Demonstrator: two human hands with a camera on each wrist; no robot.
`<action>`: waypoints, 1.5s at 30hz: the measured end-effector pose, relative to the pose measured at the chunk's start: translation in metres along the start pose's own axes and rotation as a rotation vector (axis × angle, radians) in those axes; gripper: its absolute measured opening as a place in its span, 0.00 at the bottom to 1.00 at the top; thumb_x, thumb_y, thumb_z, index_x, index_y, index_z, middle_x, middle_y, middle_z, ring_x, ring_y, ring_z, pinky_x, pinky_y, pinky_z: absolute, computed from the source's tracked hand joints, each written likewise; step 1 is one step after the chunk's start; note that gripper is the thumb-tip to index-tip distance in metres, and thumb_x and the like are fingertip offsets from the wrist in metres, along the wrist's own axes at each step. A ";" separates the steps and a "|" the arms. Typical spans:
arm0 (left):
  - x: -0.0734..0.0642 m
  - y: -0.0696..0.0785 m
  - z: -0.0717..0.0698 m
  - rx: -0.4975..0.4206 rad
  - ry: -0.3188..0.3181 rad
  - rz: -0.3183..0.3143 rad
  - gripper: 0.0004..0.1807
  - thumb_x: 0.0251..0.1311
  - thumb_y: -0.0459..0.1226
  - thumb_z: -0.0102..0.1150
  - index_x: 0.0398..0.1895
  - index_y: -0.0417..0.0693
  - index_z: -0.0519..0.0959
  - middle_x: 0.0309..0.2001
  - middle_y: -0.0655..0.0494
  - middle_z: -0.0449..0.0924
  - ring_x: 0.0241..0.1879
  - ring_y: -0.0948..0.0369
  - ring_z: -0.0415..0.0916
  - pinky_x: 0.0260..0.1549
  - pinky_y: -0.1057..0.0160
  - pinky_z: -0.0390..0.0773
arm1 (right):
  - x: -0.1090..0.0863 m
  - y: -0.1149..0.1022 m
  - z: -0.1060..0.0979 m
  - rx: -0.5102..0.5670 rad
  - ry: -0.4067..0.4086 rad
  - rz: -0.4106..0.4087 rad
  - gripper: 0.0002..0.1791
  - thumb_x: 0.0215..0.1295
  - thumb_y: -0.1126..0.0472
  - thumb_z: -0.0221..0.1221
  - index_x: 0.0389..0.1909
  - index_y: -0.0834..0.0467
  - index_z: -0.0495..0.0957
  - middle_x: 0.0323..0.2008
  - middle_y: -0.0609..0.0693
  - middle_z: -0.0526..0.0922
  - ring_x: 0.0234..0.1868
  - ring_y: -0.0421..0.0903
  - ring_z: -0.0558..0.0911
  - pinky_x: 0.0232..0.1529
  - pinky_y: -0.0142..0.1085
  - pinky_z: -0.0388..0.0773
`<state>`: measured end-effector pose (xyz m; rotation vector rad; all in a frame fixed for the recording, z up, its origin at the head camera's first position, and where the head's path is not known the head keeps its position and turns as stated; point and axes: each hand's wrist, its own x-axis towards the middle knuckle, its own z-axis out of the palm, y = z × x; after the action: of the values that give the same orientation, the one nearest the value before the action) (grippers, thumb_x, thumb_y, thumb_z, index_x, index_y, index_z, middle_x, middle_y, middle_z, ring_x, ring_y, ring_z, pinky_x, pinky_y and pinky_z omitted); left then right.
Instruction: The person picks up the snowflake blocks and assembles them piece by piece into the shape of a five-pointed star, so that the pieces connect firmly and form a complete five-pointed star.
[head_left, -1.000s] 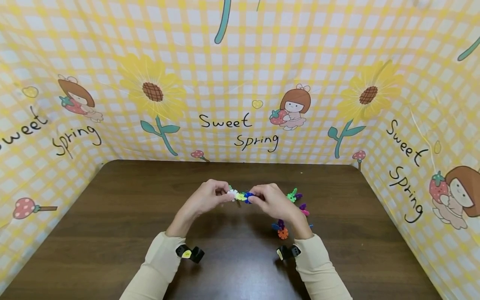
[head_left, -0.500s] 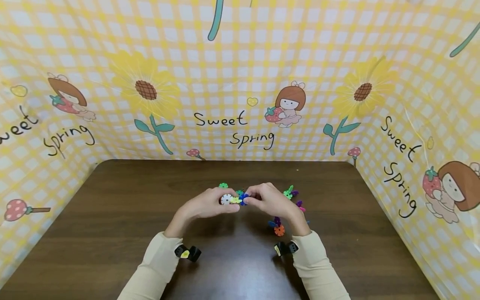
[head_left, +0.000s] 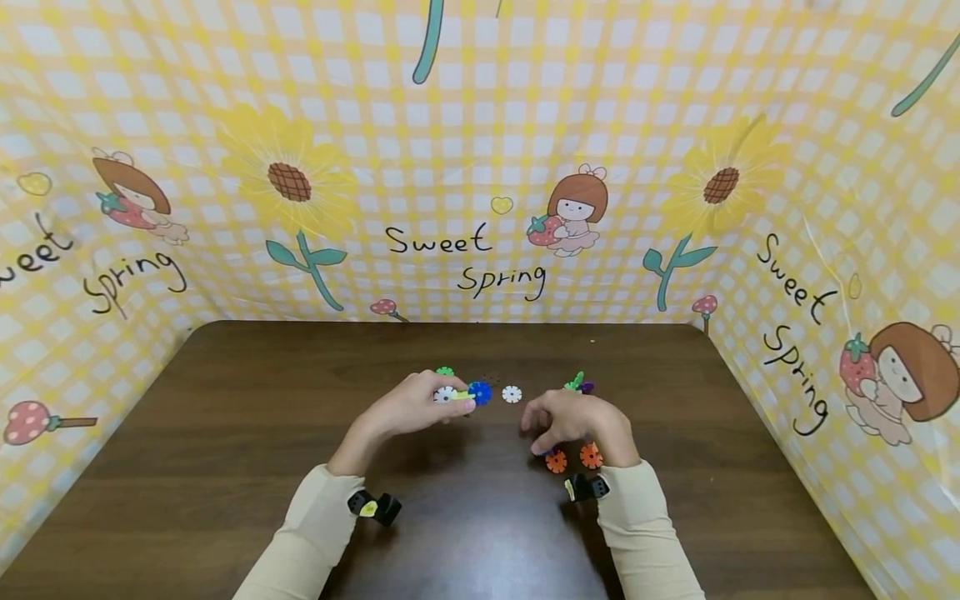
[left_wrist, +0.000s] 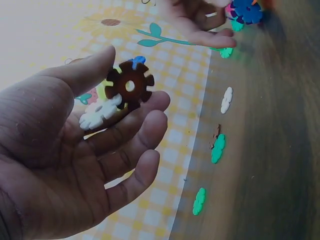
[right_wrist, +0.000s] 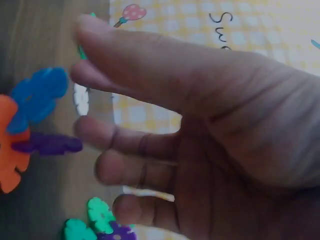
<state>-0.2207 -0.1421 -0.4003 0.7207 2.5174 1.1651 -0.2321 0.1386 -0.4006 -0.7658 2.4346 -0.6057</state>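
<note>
My left hand (head_left: 412, 407) pinches a small joined cluster of notched plastic snowflake discs between thumb and fingers. In the left wrist view a brown disc (left_wrist: 144, 82) faces the camera, with a white disc (left_wrist: 100, 114) beside it. A blue disc (head_left: 481, 393) and a yellow one (head_left: 463, 397) show in the head view. My right hand (head_left: 576, 417) is empty, its fingers loosely bent, over the pieces on the right. Near its fingertips in the right wrist view is a joined group of an orange disc (right_wrist: 7, 150), a blue disc (right_wrist: 40, 95) and a purple disc (right_wrist: 47, 143).
A loose white disc (head_left: 512, 394) lies on the brown table (head_left: 225, 467) between the hands. Loose green discs (left_wrist: 218, 148) lie farther back. Another orange disc (head_left: 591, 456) sits by the right wrist, and a green-purple group (head_left: 575, 382) lies behind that hand. Checked cloth (head_left: 450, 167) walls the table.
My right hand has let go of the blue disc and moved right and nearer, over the right-hand pieces. The left hand keeps the cluster, and the loose white disc now shows.
</note>
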 end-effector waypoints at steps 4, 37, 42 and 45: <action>-0.001 0.000 -0.001 -0.048 0.000 0.004 0.17 0.70 0.46 0.59 0.52 0.44 0.81 0.40 0.44 0.84 0.33 0.46 0.82 0.32 0.59 0.79 | 0.003 0.001 0.005 -0.009 -0.039 0.065 0.13 0.53 0.63 0.75 0.39 0.52 0.84 0.37 0.49 0.80 0.38 0.44 0.76 0.41 0.41 0.76; -0.002 0.002 -0.003 -0.007 0.042 0.038 0.06 0.68 0.41 0.62 0.38 0.48 0.82 0.31 0.53 0.82 0.28 0.61 0.73 0.28 0.61 0.73 | 0.020 -0.010 0.001 0.412 0.518 -0.352 0.06 0.69 0.65 0.62 0.45 0.58 0.81 0.35 0.51 0.83 0.36 0.53 0.80 0.37 0.39 0.77; -0.001 0.003 -0.002 0.001 0.049 0.043 0.05 0.69 0.41 0.62 0.38 0.49 0.82 0.31 0.54 0.82 0.28 0.61 0.74 0.28 0.61 0.73 | 0.022 -0.011 0.002 0.525 0.457 -0.445 0.14 0.73 0.67 0.57 0.56 0.60 0.79 0.40 0.55 0.85 0.38 0.58 0.83 0.39 0.45 0.82; -0.002 0.004 -0.002 -0.010 0.049 0.039 0.05 0.69 0.41 0.62 0.39 0.50 0.82 0.31 0.53 0.83 0.27 0.61 0.73 0.27 0.61 0.72 | 0.024 -0.012 0.003 0.600 0.381 -0.512 0.20 0.73 0.70 0.55 0.64 0.60 0.73 0.40 0.60 0.83 0.38 0.61 0.84 0.42 0.49 0.83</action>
<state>-0.2189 -0.1425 -0.3960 0.7502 2.5461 1.2217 -0.2423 0.1142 -0.4046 -1.0752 2.1512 -1.7165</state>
